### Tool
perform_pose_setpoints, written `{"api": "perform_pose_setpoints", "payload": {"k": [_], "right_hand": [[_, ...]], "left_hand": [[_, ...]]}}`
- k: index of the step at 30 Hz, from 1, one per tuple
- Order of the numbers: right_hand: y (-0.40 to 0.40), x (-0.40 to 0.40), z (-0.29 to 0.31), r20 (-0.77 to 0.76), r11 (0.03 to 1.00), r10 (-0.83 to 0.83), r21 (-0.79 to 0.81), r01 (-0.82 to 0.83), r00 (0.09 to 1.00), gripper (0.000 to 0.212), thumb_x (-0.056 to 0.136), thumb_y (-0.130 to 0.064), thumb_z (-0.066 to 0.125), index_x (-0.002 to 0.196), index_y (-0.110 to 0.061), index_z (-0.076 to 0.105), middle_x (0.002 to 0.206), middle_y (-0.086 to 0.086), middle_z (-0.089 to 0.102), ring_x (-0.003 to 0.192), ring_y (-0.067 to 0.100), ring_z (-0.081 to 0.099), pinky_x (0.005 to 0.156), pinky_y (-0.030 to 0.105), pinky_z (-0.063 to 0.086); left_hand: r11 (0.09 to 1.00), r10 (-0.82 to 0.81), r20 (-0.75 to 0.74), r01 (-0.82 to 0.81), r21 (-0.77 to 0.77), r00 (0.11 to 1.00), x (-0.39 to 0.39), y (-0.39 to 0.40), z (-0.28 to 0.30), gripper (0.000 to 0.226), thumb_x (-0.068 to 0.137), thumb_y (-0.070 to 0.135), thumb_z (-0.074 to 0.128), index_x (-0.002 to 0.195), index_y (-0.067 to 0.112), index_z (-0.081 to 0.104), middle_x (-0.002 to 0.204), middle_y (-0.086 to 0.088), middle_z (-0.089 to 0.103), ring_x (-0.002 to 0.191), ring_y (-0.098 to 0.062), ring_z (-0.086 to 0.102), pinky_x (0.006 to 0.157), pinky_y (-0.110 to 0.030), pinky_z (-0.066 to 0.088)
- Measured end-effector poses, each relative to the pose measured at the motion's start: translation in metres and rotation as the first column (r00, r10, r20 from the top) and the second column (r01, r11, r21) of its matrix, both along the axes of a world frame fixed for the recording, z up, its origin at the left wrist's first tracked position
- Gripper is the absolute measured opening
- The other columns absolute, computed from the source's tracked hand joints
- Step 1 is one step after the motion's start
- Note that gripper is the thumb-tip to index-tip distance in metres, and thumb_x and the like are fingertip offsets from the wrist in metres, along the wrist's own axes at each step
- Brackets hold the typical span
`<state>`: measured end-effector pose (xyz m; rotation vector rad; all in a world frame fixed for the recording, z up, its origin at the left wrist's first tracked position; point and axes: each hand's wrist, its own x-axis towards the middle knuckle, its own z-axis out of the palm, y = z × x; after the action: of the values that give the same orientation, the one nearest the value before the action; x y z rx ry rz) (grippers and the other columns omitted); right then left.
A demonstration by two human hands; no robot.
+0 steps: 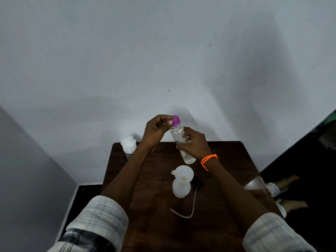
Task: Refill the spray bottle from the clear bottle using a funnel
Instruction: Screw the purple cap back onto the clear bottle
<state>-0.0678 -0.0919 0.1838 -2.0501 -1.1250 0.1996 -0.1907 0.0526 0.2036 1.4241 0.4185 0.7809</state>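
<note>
1. Spray bottle point(181, 188) stands upright near the middle of the dark wooden table point(154, 224), its top off, with the white funnel point(183, 174) already seated in its neck.
2. Beside it lies the black spray head point(198, 183), its pale dip tube point(189, 210) curling toward the near edge.
3. The clear bottle point(181, 142) is held tilted above the table, beyond the funnel, with its purple cap point(175, 120) on.
4. The right hand point(195, 143) is wrapped around the bottle's middle; the left hand point(157, 128) pinches the cap between thumb and fingers.
5. The step in hand appears to be unscrewing the cap, so pouring has not begun.
6. Next, the cap must come off and be put aside, then the bottle's mouth brought over the funnel and tipped slowly, since the funnel merely rests in the neck and could be knocked.
7. The clear bottle looks transparent and slim, with colourless liquid inside and highlights on its wall; the spray bottle is translucent white, and its fill level cannot be told.
</note>
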Motion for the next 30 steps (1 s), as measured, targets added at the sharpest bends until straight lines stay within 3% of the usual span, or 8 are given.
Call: {"api": "perform_pose_setpoints", "payload": {"k": [4, 8, 18, 24, 30], "right_hand": [[0.001, -0.002, -0.002, 0.019, 1.000, 0.001, -0.015, -0.001, 1.000, 0.073, 0.057, -0.030, 0.088, 0.126, -0.025, 0.064, 0.098, -0.006, 0.070, 0.082, 0.013, 0.064, 0.070, 0.021, 0.047], [0.002, -0.003, -0.002, 0.011, 1.000, 0.000, -0.005, 0.000, 1.000, 0.073, 0.058, -0.030, 0.088, 0.127, -0.025, 0.064, 0.098, -0.006, 0.070, 0.082, 0.013, 0.064, 0.071, 0.020, 0.049], [0.000, 0.005, -0.001, 0.026, 0.999, 0.002, -0.034, -0.001, 1.000, 0.071, 0.058, -0.030, 0.088, 0.125, -0.025, 0.065, 0.098, -0.006, 0.070, 0.083, 0.013, 0.065, 0.067, 0.012, 0.043], [-0.002, 0.008, -0.001, -0.011, 1.000, 0.004, -0.012, -0.004, 1.000, 0.067, 0.058, -0.025, 0.089, 0.121, -0.026, 0.067, 0.094, -0.007, 0.069, 0.081, 0.011, 0.064, 0.068, 0.012, 0.046], [-0.004, 0.011, 0.000, -0.035, 1.000, 0.030, -0.008, -0.030, 0.999, 0.062, 0.057, -0.028, 0.088, 0.115, -0.031, 0.066, 0.093, -0.010, 0.069, 0.083, 0.009, 0.064, 0.071, 0.019, 0.048]], "left_hand": [[0.995, 0.101, -0.001, -0.101, 0.026, 0.995, 0.000, -0.003, 0.000, 0.031, 0.071, 0.007, 0.088, 0.098, 0.011, 0.074, 0.101, -0.001, 0.078, 0.093, -0.016, 0.072, 0.087, -0.034, 0.058], [0.986, 0.158, 0.037, -0.156, -0.050, 0.987, 0.003, -0.005, -0.001, 0.030, 0.066, 0.013, 0.092, 0.090, 0.016, 0.075, 0.097, -0.004, 0.078, 0.097, -0.025, 0.074, 0.089, -0.040, 0.058], [0.998, -0.006, 0.000, 0.006, 0.055, 1.000, 0.003, 0.000, 0.001, 0.030, 0.082, -0.004, 0.077, 0.111, 0.000, 0.069, 0.111, -0.006, 0.074, 0.103, -0.015, 0.071, 0.091, -0.027, 0.056], [0.995, -0.081, -0.019, 0.082, 0.061, 0.997, 0.008, 0.002, -0.001, 0.025, 0.090, -0.002, 0.068, 0.113, 0.008, 0.068, 0.127, -0.007, 0.069, 0.120, -0.017, 0.064, 0.104, -0.035, 0.050], [0.997, 0.016, 0.000, -0.016, 0.075, 1.000, 0.015, -0.005, 0.000, 0.024, 0.075, 0.008, 0.085, 0.094, 0.011, 0.071, 0.097, 0.003, 0.074, 0.096, -0.014, 0.068, 0.091, -0.036, 0.054]]}}
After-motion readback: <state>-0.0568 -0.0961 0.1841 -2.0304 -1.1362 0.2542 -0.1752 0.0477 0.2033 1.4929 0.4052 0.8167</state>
